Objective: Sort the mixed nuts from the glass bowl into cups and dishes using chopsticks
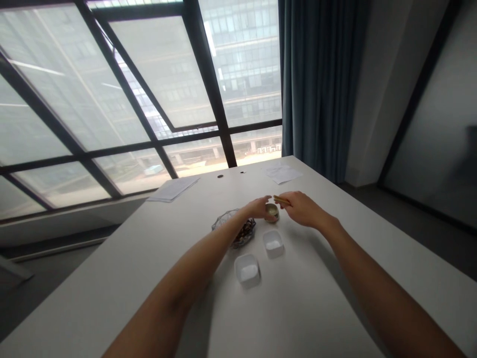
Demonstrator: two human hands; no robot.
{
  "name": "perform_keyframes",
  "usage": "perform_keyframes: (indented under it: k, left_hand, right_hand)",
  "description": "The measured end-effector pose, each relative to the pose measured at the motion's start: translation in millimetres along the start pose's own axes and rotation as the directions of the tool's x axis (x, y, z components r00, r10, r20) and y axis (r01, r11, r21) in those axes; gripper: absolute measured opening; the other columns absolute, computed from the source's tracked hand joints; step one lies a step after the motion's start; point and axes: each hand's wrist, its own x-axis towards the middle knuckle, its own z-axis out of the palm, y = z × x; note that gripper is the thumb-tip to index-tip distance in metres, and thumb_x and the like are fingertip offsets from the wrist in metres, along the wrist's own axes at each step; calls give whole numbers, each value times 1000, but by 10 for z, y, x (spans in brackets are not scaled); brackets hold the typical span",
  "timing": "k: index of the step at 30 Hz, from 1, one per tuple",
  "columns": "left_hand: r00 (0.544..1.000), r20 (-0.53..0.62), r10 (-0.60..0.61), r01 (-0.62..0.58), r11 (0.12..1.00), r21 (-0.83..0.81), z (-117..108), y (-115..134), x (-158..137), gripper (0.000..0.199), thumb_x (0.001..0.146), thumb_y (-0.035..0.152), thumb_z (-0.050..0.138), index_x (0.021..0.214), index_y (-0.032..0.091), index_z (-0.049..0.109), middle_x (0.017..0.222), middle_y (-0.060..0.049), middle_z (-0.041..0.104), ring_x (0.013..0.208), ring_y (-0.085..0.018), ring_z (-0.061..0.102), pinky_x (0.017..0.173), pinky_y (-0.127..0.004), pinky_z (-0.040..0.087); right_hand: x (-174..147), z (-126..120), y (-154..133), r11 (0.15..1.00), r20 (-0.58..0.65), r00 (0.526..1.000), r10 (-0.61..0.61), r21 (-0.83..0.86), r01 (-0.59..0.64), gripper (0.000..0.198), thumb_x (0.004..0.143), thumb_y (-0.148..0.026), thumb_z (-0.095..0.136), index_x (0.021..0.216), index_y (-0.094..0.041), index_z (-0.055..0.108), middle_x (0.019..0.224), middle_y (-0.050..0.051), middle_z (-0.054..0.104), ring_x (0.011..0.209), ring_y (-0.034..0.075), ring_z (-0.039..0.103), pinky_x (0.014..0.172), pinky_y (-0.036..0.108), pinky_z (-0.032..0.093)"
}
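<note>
Bowl on the table, small, greenish-beige, used as landmark here. Left hand at the bowl's left side, thumb by the near rim, fingers apart from thumb and out past the far side; can't tell if it's actually gripping. Right hand just right of the bowl, closed, fingers clamped on thin tan sticks, tips pointing left above the bowl's far rim; can't tell how many. Dish, clear and faceted, left of the bowl and a bit nearer the camera, dark brown bits inside, left forearm partly covering it. White square tub just nearer than the bowl; second white tub nearer still and to the bowl's left. Loose paper beyond the bowl, slightly right. Paper stack well beyond and left of it. Window past the bowl, mostly left; blue curtain past it, right.
</note>
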Motion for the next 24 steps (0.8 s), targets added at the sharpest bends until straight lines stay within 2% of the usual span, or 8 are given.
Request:
perform_keyframes:
  k: [4,7,9,12,14,19,21,24]
  left_hand:
    - [986,-59,-156,157,988,3,-428,-284,-318,46,94,43,66,133,18,59,137,-13,60,121,-28,60,103,-45,50]
    - [942,-43,-332,331,943,-27,-735,-588,-752,36,99,35,62,130,16,59,131,-12,60,112,-25,63,94,-47,56]
    - [889,41,-457,459,886,-66,-847,-748,-1067,33,100,35,61,128,17,61,129,-11,61,110,-24,64,93,-44,57]
    - [794,215,-568,601,786,-143,-864,-852,-1440,35,99,35,62,127,15,60,125,-11,63,106,-23,65,89,-44,58]
    - [760,289,-582,642,740,-201,-822,-847,-1573,29,100,33,61,119,12,64,115,-10,67,98,-21,68,85,-40,60]
    - [763,260,-592,647,689,-328,-732,-787,-1618,18,97,22,61,92,7,68,82,-8,73,74,-17,72,79,-29,61]
    - [759,235,-608,649,675,-349,-711,-784,-1608,18,97,25,63,96,8,68,84,-7,72,74,-16,71,76,-30,61]
    - [740,219,-636,669,660,-343,-663,-790,-1596,27,99,34,62,114,11,65,106,-8,69,89,-18,69,79,-35,61]
  right_hand:
    - [-7,14,2,992,-2,997,72,-99,-72,21,94,-17,52,80,-20,67,84,8,74,73,21,64,62,29,34]
    - [-1,21,28,962,-40,986,161,-219,-166,24,97,-24,51,82,-20,69,87,11,74,74,23,64,59,31,29]
    - [9,60,34,953,-44,985,165,-252,-170,27,99,-31,51,83,-20,70,88,11,75,75,24,65,59,32,29]
    - [38,199,16,959,16,993,120,-259,-112,32,100,-37,50,82,-22,71,87,10,75,75,25,65,59,32,30]
    - [62,315,-7,957,41,993,112,-274,-97,32,100,-36,50,82,-22,72,86,10,75,75,25,65,60,32,30]
    - [84,442,-49,961,108,993,40,-277,-9,33,99,-38,51,85,-20,75,95,10,74,81,23,66,64,31,36]
    - [61,422,-61,963,157,988,0,-268,43,36,100,-42,50,86,-21,75,97,8,73,80,22,66,66,30,38]
    - [-2,383,-71,958,242,970,-17,-273,85,38,98,-51,51,92,-23,76,103,8,71,82,22,67,70,30,42]
